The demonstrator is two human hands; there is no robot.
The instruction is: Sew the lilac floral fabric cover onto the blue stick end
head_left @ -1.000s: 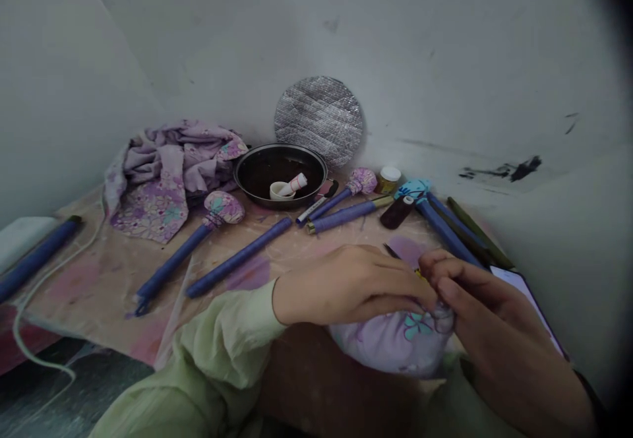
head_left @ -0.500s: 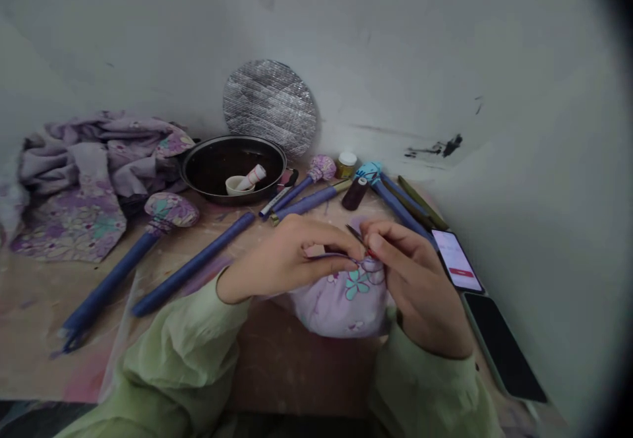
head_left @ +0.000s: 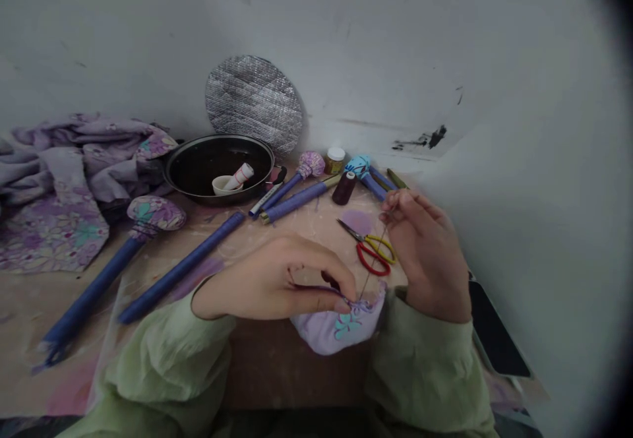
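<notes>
My left hand (head_left: 281, 280) pinches the gathered top edge of a lilac floral cloth (head_left: 329, 329) between thumb and fingers. Up and to the right, my right hand (head_left: 428, 250) is closed, fingertips pinched on a dark thread (head_left: 372, 268) that runs taut down to the cloth edge. Whether a needle sits in those fingertips I cannot make out. Behind the thread lie scissors (head_left: 373, 255) with one red and one yellow handle loop, blades pointing away to the left. A dark thread spool (head_left: 344, 188) with a white top stands farther back.
Left of me lie a blue-wrapped stick with a floral padded head (head_left: 155, 214), a plain blue stick (head_left: 182, 266) and crumpled floral fabric (head_left: 59, 227). A black pan (head_left: 171, 184) holds a small cup. A silver quilted disc (head_left: 254, 101) leans on the wall. A dark phone (head_left: 499, 332) lies at right.
My right hand has risen away from the cloth, drawing the thread taut. The scissors now show fully on the table. My left hand keeps its pinch, and the view has shifted slightly right.
</notes>
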